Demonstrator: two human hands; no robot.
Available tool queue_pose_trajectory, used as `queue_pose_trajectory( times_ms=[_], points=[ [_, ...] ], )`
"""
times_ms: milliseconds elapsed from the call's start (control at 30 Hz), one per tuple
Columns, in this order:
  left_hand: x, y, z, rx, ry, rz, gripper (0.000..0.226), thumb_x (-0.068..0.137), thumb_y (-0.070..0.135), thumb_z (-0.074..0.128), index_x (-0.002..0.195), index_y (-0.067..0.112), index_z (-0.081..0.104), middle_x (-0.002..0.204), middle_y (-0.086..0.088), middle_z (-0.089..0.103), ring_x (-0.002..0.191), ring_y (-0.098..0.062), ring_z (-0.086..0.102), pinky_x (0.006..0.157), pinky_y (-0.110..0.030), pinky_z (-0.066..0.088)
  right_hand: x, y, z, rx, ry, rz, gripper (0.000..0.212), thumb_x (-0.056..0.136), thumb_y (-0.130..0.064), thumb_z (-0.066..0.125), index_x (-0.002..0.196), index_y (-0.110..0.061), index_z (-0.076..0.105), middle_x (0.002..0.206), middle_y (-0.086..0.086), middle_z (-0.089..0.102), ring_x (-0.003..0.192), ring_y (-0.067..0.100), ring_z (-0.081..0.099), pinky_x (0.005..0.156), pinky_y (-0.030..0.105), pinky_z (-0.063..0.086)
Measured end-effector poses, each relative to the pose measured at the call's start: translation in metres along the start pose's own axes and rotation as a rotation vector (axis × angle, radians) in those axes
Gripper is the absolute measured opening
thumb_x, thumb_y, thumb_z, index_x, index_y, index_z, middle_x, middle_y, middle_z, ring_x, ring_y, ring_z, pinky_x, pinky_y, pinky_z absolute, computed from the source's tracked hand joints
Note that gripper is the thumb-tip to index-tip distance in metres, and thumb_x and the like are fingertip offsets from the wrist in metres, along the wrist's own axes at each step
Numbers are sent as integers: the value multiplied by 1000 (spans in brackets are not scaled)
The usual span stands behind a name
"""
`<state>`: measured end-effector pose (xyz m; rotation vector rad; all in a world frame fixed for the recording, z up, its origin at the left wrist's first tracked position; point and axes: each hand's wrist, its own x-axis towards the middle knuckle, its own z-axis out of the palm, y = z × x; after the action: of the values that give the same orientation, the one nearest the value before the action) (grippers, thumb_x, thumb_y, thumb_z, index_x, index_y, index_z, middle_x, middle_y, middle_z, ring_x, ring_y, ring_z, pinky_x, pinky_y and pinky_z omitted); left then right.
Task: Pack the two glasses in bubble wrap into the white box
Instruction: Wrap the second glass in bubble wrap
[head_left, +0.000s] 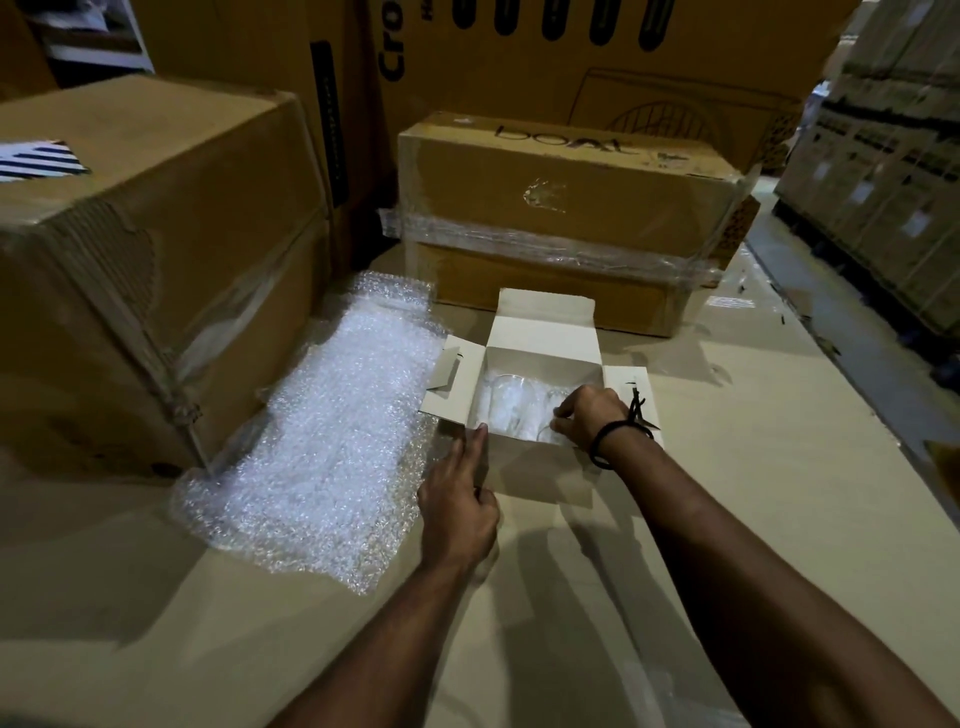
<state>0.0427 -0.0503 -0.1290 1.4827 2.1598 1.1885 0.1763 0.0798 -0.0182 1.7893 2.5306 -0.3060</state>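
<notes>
Glasses (506, 402) lay inside the white box (545, 343), clear and rounded, hard to separate from the pale padding around them; whether both were in could not be told for certain. White box sat open near centre of the cardboard-covered table (727, 493), flaps folded out at 9, 12 and 3 o'clock, thin matte card with slotted tabs.

Left hand (457, 514) rested at the box's 7 o'clock corner, index finger stretched along the near wall and touching it, other fingers loosely curled, holding nothing. Judged to be steadying the light box so it would not slide.

Right hand (587, 415) reached over the 4 o'clock rim, fingers narrowed in a pinch on something clear at the right-hand glass, either its rim or its wrap; could not tell which. A dark cord bracelet (618, 441) circled the wrist.

Bubble wrap sheet (332, 431) lay flat at 9 o'clock of the box, touching it, crinkled and glossy, one edge tucked against a large brown carton (145, 249). A taped carton (566, 218) stood at 12 o'clock, just behind the rear flap.
</notes>
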Motion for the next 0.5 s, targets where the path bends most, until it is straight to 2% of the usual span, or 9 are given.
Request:
queue_pose_trajectory(
  times_ms=[100,233,333,400,467,500],
  points=[
    [0,0,-2,-1,-13,2,91,78,4,56,148,51,21,153,6,38,137,-24,36,108,-54,34,-2,-4,-4,7,7,17,28,92,-33,60,109,-14,71,120,9,64,111,29,56,88,31,48],
    [0,0,-2,-30,-20,9,92,76,6,57,147,52,22,154,8,37,137,-23,38,108,-52,37,-9,-7,-6,-101,-44,14,34,99,-31,45,125,-17,62,133,6,56,121,28,52,96,31,45],
    [4,-2,-5,-239,-98,-20,89,78,3,59,144,55,29,152,10,39,136,-17,42,106,-45,43,-12,-8,0,-114,-21,30,35,99,-33,43,128,-22,58,136,3,54,124,26,50,102,32,38],
    [5,5,-14,-484,-105,-96,79,81,-3,58,141,47,42,147,12,46,133,-11,45,107,-40,45,-16,-17,6,-85,109,8,36,98,-36,45,131,-24,55,141,0,50,127,21,47,107,33,29],
    [6,9,-33,-570,50,-121,62,82,-7,55,130,32,60,136,10,58,124,-9,54,105,-35,47,-29,-35,14,85,313,-72,35,96,-33,51,126,-19,60,136,2,55,122,23,51,103,33,34],
    [6,8,-45,-511,161,-91,52,82,-8,57,120,25,68,127,7,64,117,-12,59,102,-31,47,-41,-47,21,184,427,-131,29,94,-29,55,117,-15,65,126,5,62,114,25,57,95,33,40]
  ],
)
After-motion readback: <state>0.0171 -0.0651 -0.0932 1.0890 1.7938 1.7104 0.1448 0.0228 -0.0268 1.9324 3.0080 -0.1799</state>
